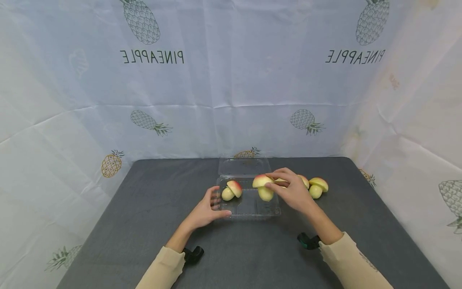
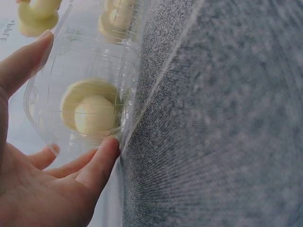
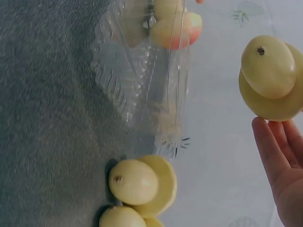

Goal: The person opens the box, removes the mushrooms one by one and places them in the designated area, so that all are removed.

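Observation:
A clear plastic clamshell box (image 1: pixel 249 216) lies on the table with its lid (image 1: pixel 245 167) folded open away from me. My left hand (image 1: pixel 205 209) holds the box's near left corner, thumb at the front rim and fingers along the left side. Inside, on the left, a yellow toy mushroom (image 1: pixel 231 190) with a red-topped cap lies tilted; its underside shows through the plastic in the left wrist view. Over the right part of the box, my right hand (image 1: pixel 291 189) pinches a second such mushroom (image 1: pixel 265 194) by its cap, stem down.
More toy mushrooms (image 1: pixel 318 187) rest on the table right of the box, one partly hidden behind my right hand. The dark grey table (image 1: pixel 162 192) ends at a pale curtain (image 1: pixel 231 80) printed with pineapples. Black devices (image 1: pixel 193 255) sit at both wrists.

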Demonstrator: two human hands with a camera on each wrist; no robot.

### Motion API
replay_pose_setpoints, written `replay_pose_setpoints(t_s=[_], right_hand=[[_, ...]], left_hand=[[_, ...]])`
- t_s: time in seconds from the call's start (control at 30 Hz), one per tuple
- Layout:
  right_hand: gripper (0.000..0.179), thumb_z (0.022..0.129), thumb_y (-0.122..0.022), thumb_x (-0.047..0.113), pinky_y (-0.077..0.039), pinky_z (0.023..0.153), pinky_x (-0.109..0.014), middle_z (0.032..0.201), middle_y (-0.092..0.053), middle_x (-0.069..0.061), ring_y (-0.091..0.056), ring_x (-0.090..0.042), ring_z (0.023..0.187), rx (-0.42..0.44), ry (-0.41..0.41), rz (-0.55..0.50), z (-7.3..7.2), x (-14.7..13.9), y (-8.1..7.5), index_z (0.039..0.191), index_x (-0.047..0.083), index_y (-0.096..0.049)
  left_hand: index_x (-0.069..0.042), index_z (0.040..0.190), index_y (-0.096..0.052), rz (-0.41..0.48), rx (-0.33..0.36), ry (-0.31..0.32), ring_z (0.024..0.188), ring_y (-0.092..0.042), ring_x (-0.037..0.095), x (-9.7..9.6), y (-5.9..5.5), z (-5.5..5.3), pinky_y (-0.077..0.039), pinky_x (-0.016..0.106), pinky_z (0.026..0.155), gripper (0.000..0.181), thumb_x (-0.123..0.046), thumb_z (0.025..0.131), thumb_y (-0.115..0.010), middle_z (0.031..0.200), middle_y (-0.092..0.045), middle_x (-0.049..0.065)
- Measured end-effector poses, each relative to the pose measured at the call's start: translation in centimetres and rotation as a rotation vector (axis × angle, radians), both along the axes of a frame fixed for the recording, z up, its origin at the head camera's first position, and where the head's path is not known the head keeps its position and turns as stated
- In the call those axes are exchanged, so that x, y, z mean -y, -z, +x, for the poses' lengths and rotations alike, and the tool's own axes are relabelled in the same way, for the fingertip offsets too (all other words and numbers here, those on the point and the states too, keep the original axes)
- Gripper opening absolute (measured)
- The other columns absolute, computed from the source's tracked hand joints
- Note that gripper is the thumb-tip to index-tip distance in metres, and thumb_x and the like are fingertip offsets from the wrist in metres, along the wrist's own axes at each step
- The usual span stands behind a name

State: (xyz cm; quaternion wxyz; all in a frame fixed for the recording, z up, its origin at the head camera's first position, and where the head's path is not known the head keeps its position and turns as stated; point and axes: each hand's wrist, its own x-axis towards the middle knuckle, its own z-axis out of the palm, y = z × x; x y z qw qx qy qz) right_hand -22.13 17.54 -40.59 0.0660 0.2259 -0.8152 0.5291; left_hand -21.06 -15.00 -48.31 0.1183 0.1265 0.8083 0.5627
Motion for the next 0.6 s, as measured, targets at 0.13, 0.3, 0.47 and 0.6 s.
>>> replay_pose_setpoints(t_s=[0.13,0.3,0.47,0.6], right_hand=[[0.032,0.095,-0.075,0.012,-0.056,0.095,-0.035,0.118,-0.059,-0.015,-0.064,-0.035,0.11,-0.022,0.02,0.003,1.0,-0.2,-1.3,0.124,0.0,-0.071],[0.03,0.094,-0.073,0.003,-0.056,0.094,-0.037,0.119,-0.058,-0.02,-0.062,-0.036,0.109,-0.033,0.061,0.021,1.0,-1.1,-1.3,0.122,-0.005,-0.07],[0.031,0.094,-0.075,0.008,-0.054,0.093,-0.022,0.12,-0.06,-0.014,-0.062,-0.028,0.108,-0.06,0.084,0.009,0.4,-2.7,-0.2,0.123,0.002,-0.072],[0.031,0.094,-0.075,0.011,-0.053,0.092,-0.019,0.121,-0.059,-0.013,-0.063,-0.027,0.108,-0.053,0.079,-0.01,0.3,-3.5,-0.2,0.124,0.003,-0.072]], left_hand=[[-0.011,0.161,-0.019,0.002,0.002,-0.002,0.14,-0.044,0.039,0.0,0.0,0.1,-0.044,0.052,0.109,0.105,-0.035,0.084,-0.086,0.155,-0.037,0.021],[-0.011,0.161,-0.018,-0.012,0.003,0.002,0.139,-0.044,0.041,0.0,0.1,0.1,-0.044,0.052,0.109,0.105,-0.036,0.084,-0.086,0.154,-0.036,0.023],[-0.013,0.161,-0.019,-0.011,0.007,0.003,0.139,-0.044,0.041,-0.1,0.1,0.1,-0.044,0.052,0.109,0.105,-0.036,0.084,-0.086,0.155,-0.036,0.023],[-0.013,0.161,-0.02,0.0,0.008,-0.005,0.14,-0.044,0.039,-0.1,0.0,0.1,-0.044,0.052,0.11,0.104,-0.035,0.084,-0.087,0.155,-0.036,0.022]])
